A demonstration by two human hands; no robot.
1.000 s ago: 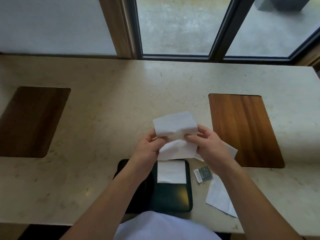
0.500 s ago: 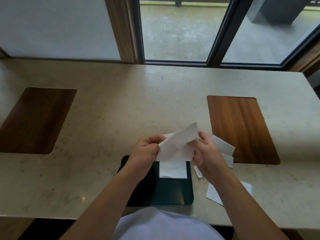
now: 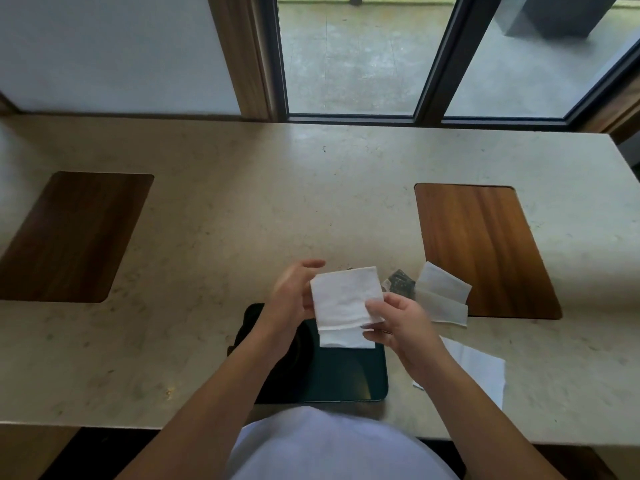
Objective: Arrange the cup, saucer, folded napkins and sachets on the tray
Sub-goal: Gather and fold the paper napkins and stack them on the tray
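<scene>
- The right hand (image 3: 398, 323) pinches the lower right corner of a folded white napkin (image 3: 346, 299), thumb on top, so the fold stays closed.
- The left hand (image 3: 294, 296) sits at the napkin's left edge with fingers loosely spread, thumb out of sight behind the paper; it looks set to steady and square the sheet, not to grip hard.
- The napkin is held just above the far end of the dark tray (image 3: 349, 375), right over another folded napkin (image 3: 346, 341) lying there; my guess is it goes on or beside that one.
- Waiting on the table (image 3: 207, 237) to the right: a dark sachet (image 3: 400, 282), two more white napkins (image 3: 441, 299), and a flat sheet (image 3: 478, 372) nearer the body.
- Cup and saucer: I cannot make them out; the left forearm covers the tray's left side.
</scene>
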